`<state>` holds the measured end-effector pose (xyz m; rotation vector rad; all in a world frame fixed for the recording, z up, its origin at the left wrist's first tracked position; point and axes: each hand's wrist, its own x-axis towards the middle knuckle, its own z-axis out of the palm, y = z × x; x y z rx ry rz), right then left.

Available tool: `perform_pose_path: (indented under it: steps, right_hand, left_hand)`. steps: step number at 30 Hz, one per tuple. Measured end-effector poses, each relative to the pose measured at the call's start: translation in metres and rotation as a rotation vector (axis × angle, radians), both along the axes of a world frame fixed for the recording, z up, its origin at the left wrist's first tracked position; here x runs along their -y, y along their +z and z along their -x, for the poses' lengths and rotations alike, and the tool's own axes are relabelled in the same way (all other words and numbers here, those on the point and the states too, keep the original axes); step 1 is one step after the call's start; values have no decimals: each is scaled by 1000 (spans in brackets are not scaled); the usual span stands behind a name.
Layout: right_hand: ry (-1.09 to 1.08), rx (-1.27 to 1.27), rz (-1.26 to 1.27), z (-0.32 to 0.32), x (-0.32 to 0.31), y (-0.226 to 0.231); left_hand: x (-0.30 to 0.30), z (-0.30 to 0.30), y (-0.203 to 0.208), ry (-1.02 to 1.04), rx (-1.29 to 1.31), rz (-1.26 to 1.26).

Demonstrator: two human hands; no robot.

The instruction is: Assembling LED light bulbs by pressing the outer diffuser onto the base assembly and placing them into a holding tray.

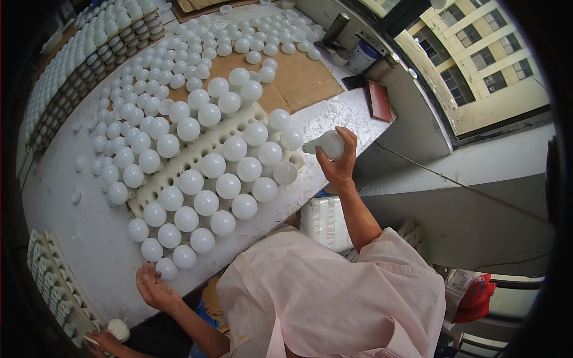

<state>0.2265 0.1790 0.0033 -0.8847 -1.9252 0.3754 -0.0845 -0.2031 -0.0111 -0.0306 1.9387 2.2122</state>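
- Head view: right hand (339, 162) raised off the bench edge, fingers curled round a white bulb (326, 144); bulb lies sideways, round end toward the thumb side, neck pointing left.
- Left hand (154, 287) low at the near bench edge, palm up, fingers loosely spread, nothing gripped; fingertips just beside a white globe (166, 268) at the near end of the rows.
- White perforated tray (197, 154) lies btwn the two hands, w/ rows of white globes seated in its holes; its nearest corner is just left of the right hand.
- Beyond the tray, farther from both hands: loose white globes (140, 128) packed on the grey bench (89, 227) and on a cardboard sheet (298, 80).
- Far left, well apart from left hand: stacked trays of globes (77, 56).
- Below left hand, at frame bottom: another hand (107, 340) w/ a small white part; whose it is, can't tell.
- Pink garment (328, 298) fills the low centre, btwn the forearms.
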Motion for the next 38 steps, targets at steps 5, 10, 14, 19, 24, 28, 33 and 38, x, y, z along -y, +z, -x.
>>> perform_pose_path:
  steps: [5, 10, 14, 19, 24, 28, 33, 38]
  right_hand:
    - [126, 281, 122, -1, -5, -95]
    - [239, 292, 296, -22, 1, -89]
    - [166, -347, 892, -43, -5, -104]
    - [189, 340, 882, -71, -32, -180]
    - [272, 443, 759, -33, -38, -181]
    - [362, 545, 614, -26, -35, -172]
    - [418, 355, 755, -54, -74, -195]
    - [416, 342, 741, -43, -61, -187]
  left_hand:
    - [34, 29, -57, 233, 128, 193]
    - [46, 31, -121, 63, 193, 307]
    - [58, 19, -141, -35, 217, 267]
    - [56, 7, -146, -406, 18, 522]
    - [45, -1, -158, -401, -91, 685]
    - [43, -7, -175, -265, -241, 793]
    - [40, -3, -173, -223, -433, 709]
    - [46, -1, -176, -262, -308, 837]
